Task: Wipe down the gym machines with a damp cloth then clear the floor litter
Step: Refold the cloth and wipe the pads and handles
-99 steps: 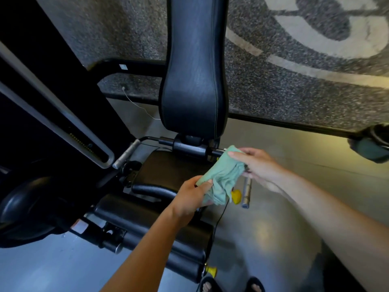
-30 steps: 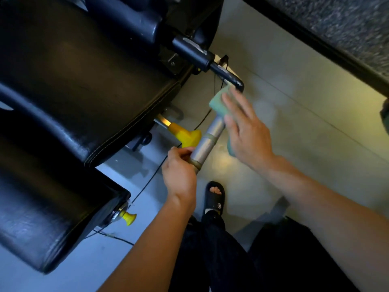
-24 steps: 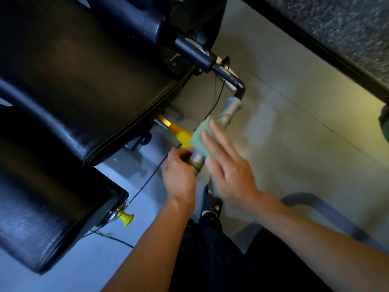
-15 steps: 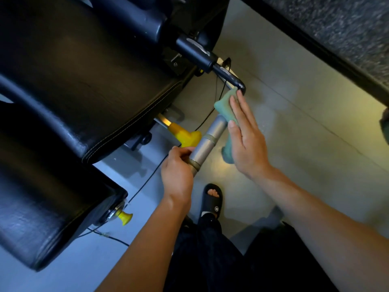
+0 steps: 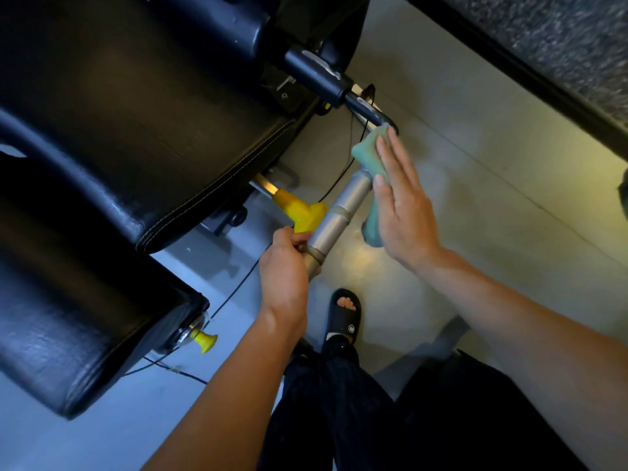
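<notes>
Green cloth (image 5: 368, 161) is pressed against the upper end of the silver handle (image 5: 341, 212) by the flat, straight-fingered right hand (image 5: 402, 205). The handle's lower end is gripped by the curled left hand (image 5: 287, 273), beside a yellow knob (image 5: 302, 212).

Cloth (image 5: 368, 158) mostly hidden behind the flat right hand (image 5: 404, 212) (handle top covered).

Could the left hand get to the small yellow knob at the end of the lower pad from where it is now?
Probably yes. The left hand grips the silver handle and would have to let go first. The small yellow knob juts out from the lower pad below and left of it, with only open floor and a thin cable between.
</notes>
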